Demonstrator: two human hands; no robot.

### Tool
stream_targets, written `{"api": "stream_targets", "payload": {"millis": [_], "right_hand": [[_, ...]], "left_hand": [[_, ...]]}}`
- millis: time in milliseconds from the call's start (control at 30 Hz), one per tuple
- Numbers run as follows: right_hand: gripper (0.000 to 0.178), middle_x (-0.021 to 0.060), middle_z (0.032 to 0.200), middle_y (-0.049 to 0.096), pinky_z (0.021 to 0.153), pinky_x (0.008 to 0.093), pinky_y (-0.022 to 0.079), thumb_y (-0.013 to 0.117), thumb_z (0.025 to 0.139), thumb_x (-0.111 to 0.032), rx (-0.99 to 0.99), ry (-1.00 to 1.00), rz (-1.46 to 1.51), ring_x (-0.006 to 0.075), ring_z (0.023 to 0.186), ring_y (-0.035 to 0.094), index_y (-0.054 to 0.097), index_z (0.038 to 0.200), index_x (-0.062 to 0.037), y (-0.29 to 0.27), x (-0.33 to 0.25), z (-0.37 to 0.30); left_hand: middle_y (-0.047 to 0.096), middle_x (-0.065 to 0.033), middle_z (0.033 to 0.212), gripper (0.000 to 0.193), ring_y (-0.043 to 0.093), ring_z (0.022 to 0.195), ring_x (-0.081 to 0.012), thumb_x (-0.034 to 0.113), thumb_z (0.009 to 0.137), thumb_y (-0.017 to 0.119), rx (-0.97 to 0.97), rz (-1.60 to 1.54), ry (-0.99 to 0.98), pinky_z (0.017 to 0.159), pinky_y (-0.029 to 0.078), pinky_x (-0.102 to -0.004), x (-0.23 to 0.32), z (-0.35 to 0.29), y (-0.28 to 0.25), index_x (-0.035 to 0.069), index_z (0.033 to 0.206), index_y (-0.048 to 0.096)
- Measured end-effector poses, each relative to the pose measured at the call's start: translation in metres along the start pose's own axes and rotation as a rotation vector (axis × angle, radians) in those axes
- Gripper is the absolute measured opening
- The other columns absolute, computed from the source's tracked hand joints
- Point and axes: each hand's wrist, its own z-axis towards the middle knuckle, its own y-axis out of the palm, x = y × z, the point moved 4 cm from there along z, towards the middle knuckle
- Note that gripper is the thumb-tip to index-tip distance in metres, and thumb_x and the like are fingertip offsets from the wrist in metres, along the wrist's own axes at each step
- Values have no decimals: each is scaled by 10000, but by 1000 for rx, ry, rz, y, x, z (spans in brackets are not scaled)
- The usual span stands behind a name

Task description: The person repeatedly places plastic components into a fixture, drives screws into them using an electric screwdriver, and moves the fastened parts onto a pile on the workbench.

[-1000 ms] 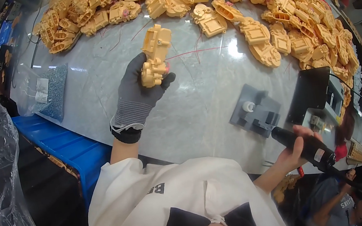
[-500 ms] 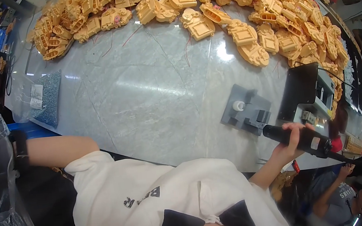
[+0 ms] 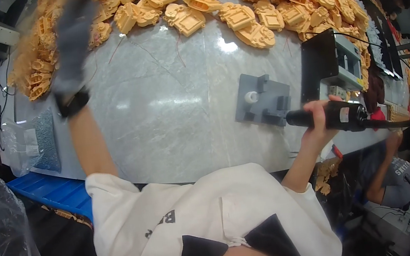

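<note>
My left hand (image 3: 73, 47), in a dark grey glove with a black band at the wrist, is stretched forward over the left end of a pile of yellow plastic housings (image 3: 184, 20). Motion smears its fingers, so their grip does not show. In my right hand (image 3: 317, 122) I hold a black electric screwdriver (image 3: 345, 114) on a cable, lying almost level. Its tip points left at the edge of a grey fixture (image 3: 272, 91), which carries a white round peg (image 3: 251, 97) and upright blocks.
A black and grey boxy device (image 3: 318, 59) stands behind the screwdriver. At left lie a clear bag of small bluish-grey pieces (image 3: 45, 142) and, below the table edge, a blue tray (image 3: 54, 190). Clear plastic sheeting (image 3: 6, 224) hangs lower left. Another person (image 3: 400, 174) sits at right.
My left hand has swung from the lower left, beside the plastic sheeting, up and forward to the pile. My right hand still grips the screwdriver. The whole view has shifted slightly.
</note>
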Motion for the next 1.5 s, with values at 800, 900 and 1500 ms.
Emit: {"api": "stream_targets", "payload": {"millis": [800,900,1500], "right_hand": [[386,69,673,498,599,324,454,535,748,-26,51,33,197,167,567,512,401,1110,-6,4,25,4],[387,70,665,502,602,328,455,533,747,-24,92,18,165,166,557,511,401,1111,-5,3,21,2],[413,88,651,537,561,303,482,563,732,-2,101,-50,31,160,516,529,392,1107,17,8,19,-2]], "left_hand": [[518,-131,1112,833,563,953,-306,284,540,812,-734,-301,-1,811,477,-371,208,-62,121,112,1259,428],[502,-136,1141,823,565,917,-298,306,550,805,-692,-221,66,742,482,-370,214,-57,147,164,1272,436],[409,-147,1281,837,456,1131,-350,342,595,784,-738,-81,47,905,416,-432,207,-107,171,180,1312,384]]}}
